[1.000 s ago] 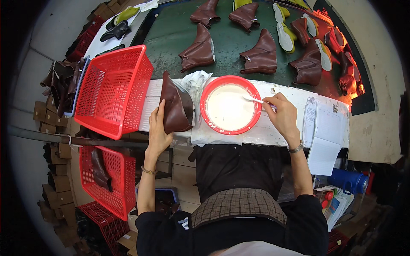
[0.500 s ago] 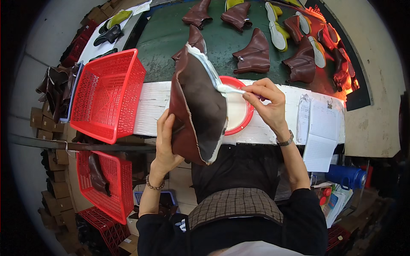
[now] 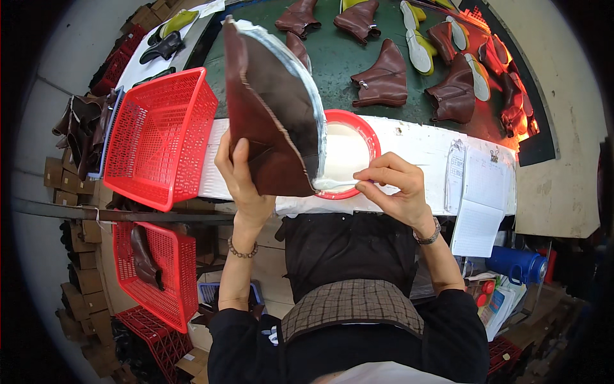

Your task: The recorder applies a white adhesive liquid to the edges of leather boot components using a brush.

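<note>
My left hand [image 3: 244,185] grips the lower side of a brown leather boot upper [image 3: 268,157], its fingers and thumb closed on it. The upper is held up with its dark inner side facing right, and a white wet band runs along its right edge. Between the fingertips of my right hand [image 3: 400,192] is a small brush [image 3: 342,185], its white-coated tip touching the lower right corner of the upper. Behind the brush stands a red bowl [image 3: 373,137] holding white liquid, probably glue. The upper partly overlaps the bowl's left side.
Several brown boots [image 3: 382,77] stand on the green surface [image 3: 326,57], with yellow-green shoes among them. An orange glow lights the far right. Left is a red basket [image 3: 160,137]; another red basket [image 3: 182,275] below holds a boot. Papers [image 3: 480,192] and a blue flask [image 3: 517,264] are at right.
My left hand has tilted the upper and moved it up and left. My right hand has drawn the brush down to the lower corner; more of the edge is coated white.
</note>
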`<state>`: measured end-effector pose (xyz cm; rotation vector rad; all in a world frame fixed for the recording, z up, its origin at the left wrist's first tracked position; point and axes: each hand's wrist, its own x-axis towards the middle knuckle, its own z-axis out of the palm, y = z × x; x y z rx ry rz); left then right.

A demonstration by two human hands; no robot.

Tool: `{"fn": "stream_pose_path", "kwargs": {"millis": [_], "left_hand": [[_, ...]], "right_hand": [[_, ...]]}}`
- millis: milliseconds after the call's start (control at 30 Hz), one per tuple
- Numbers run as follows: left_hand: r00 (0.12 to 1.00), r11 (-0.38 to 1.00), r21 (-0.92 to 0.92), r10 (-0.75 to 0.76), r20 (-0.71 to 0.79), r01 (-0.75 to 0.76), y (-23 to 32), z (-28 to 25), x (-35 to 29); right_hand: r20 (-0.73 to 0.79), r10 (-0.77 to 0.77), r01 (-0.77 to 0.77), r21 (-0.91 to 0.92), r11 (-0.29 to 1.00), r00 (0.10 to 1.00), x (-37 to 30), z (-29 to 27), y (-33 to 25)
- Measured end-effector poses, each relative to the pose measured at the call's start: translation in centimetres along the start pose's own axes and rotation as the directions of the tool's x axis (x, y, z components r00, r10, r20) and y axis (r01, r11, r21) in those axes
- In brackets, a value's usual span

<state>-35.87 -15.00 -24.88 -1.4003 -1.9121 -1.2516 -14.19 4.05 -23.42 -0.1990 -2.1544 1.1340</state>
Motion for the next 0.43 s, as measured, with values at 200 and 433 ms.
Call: {"fn": "stream_pose_path", "kwargs": {"millis": [200, 433], "left_hand": [[0.989, 0.997, 0.076, 0.018, 0.147, -0.030, -0.6, -1.3, -0.1], [0.690, 0.431, -0.554, -0.577, 0.437, 0.712, -3.0, -6.2, -1.9]], "right_hand": [[0.137, 0.255, -0.261, 0.024, 0.965, 0.957, 0.4, -0.8, 1.3], [0.274, 0.168, 0.096, -0.740, 0.666, 0.947, 2.0, -0.5, 6.8]]}}
